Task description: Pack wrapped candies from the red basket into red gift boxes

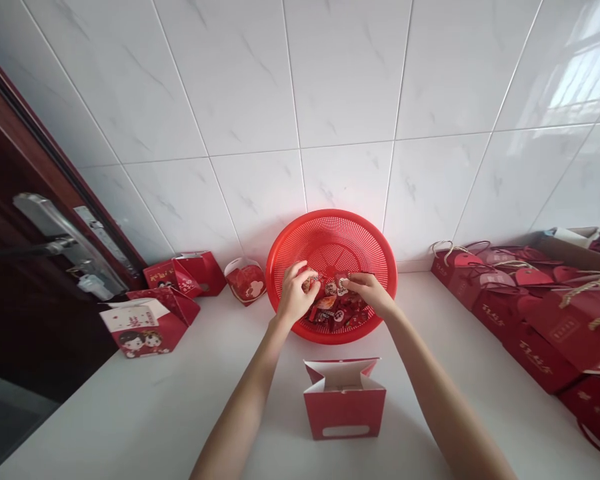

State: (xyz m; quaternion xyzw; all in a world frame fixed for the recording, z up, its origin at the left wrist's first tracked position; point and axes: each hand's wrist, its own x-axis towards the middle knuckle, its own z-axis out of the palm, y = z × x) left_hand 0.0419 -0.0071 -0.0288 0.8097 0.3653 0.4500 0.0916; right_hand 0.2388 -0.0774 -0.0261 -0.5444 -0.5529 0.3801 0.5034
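Observation:
A round red plastic basket (pixel 330 223) leans against the wall, with several wrapped candies (pixel 337 310) in its lower part. Inside the basket, my left hand (pixel 296 293) is closed, fingertips and thumb pinched on a small wrapped candy mostly hidden by the fingers. My right hand (pixel 373 291) reaches in from the other side and pinches a red wrapped candy (pixel 343 283) with a pale label. Between my forearms, in front of the basket, a red paper gift box (pixel 346 415) stands upright with its top open and white inside.
Several red gift boxes (pixel 150 327) stand at the left, beside a dark door with a metal handle (pixel 55 247). A small red box (pixel 246 281) sits left of the basket. Rows of closed red boxes with cord handles (pixel 525 333) line the right side. White tiles (pixel 350 80) rise behind the counter.

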